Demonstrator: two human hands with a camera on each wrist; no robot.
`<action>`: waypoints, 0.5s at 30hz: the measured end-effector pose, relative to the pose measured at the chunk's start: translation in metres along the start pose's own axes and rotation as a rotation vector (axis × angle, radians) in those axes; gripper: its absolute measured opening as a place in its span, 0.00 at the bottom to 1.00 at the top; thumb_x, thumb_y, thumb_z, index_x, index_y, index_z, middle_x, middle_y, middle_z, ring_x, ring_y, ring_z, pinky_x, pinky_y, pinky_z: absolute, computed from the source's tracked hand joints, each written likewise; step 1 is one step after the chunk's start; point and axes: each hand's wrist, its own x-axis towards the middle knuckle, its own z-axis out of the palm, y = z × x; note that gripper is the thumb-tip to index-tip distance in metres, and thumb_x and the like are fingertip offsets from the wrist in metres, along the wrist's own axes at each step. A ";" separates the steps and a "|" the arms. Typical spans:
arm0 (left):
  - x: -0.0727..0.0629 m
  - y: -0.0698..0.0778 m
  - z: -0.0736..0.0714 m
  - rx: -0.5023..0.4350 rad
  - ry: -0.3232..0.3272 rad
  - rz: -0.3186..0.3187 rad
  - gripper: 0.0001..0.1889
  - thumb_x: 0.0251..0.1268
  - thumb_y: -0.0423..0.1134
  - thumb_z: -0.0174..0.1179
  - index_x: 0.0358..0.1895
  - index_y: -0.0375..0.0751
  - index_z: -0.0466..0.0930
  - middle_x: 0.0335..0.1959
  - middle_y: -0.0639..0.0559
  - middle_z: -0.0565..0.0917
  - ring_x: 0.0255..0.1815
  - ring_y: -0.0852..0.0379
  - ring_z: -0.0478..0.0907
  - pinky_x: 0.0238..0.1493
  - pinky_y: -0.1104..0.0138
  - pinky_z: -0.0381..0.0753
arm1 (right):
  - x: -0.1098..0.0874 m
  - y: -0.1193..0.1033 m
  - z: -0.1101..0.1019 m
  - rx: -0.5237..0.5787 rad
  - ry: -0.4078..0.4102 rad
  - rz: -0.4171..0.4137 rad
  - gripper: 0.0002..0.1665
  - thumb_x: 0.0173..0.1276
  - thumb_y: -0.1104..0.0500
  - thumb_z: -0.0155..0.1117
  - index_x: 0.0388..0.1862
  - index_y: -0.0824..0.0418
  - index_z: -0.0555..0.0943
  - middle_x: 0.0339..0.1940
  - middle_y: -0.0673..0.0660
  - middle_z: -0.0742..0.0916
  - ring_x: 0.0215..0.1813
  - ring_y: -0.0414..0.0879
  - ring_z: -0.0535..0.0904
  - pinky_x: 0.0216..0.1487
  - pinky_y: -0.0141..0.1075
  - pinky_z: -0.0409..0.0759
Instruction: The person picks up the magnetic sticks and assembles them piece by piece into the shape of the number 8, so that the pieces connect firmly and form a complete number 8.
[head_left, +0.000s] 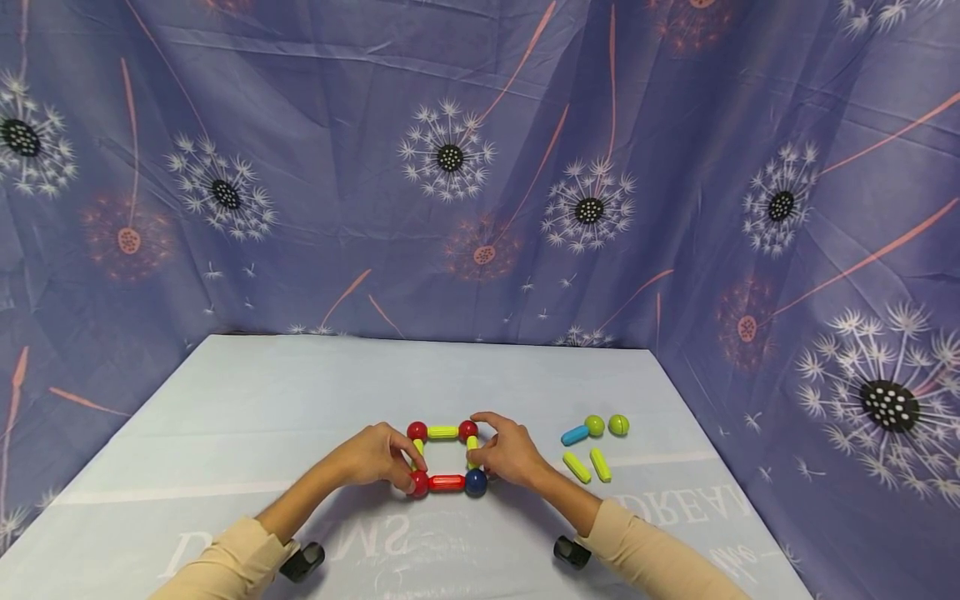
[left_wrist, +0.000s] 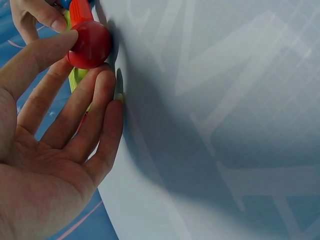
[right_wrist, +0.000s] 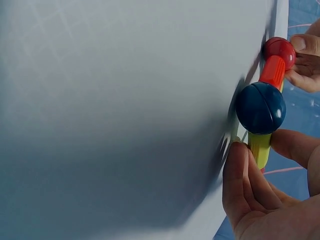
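A four-sided frame of magnetic rods and balls lies on the table in front of me. Red balls form its far left [head_left: 417,431], far right and near left [head_left: 418,484] corners; a dark blue ball [head_left: 476,482] is the near right one. A red rod [head_left: 447,483] makes the near side, and yellow-green rods the others. My left hand [head_left: 372,454] pinches the near left red ball between thumb and fingers. With thumb and fingers, my right hand [head_left: 516,454] grips the right yellow-green rod [right_wrist: 259,150], just beyond the blue ball; its index finger reaches the far right red ball [head_left: 468,429].
To the right lie a blue rod [head_left: 575,435] against a green ball [head_left: 594,426], another green ball [head_left: 618,425], and two loose yellow-green rods [head_left: 577,467]. A pale printed cloth covers the table [head_left: 300,375]; a purple patterned curtain [head_left: 337,208] stands behind and alongside.
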 end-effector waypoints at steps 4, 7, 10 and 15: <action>0.000 0.001 0.000 0.005 -0.002 0.000 0.12 0.46 0.27 0.74 0.38 0.40 0.90 0.28 0.50 0.90 0.30 0.59 0.82 0.33 0.64 0.76 | 0.001 0.001 0.002 -0.020 0.002 0.001 0.35 0.62 0.58 0.74 0.69 0.56 0.75 0.26 0.50 0.87 0.23 0.45 0.80 0.27 0.37 0.80; 0.000 0.001 0.000 0.012 -0.002 0.004 0.12 0.46 0.27 0.74 0.38 0.41 0.90 0.28 0.50 0.89 0.30 0.59 0.82 0.33 0.64 0.76 | 0.001 0.001 0.002 -0.019 0.004 0.000 0.35 0.62 0.58 0.73 0.68 0.56 0.75 0.26 0.50 0.87 0.23 0.44 0.79 0.27 0.37 0.80; 0.000 0.001 0.000 0.017 -0.002 0.004 0.12 0.46 0.27 0.74 0.38 0.41 0.90 0.28 0.50 0.89 0.30 0.59 0.82 0.33 0.64 0.76 | 0.001 0.001 0.002 -0.016 0.003 0.002 0.34 0.62 0.58 0.73 0.68 0.56 0.75 0.26 0.50 0.87 0.23 0.44 0.79 0.27 0.37 0.80; 0.000 0.000 0.000 0.012 -0.003 -0.003 0.12 0.46 0.27 0.74 0.38 0.41 0.90 0.28 0.50 0.89 0.30 0.59 0.82 0.34 0.63 0.76 | 0.001 0.001 0.003 -0.023 0.002 0.012 0.33 0.62 0.59 0.73 0.67 0.56 0.75 0.25 0.50 0.87 0.23 0.44 0.79 0.27 0.36 0.79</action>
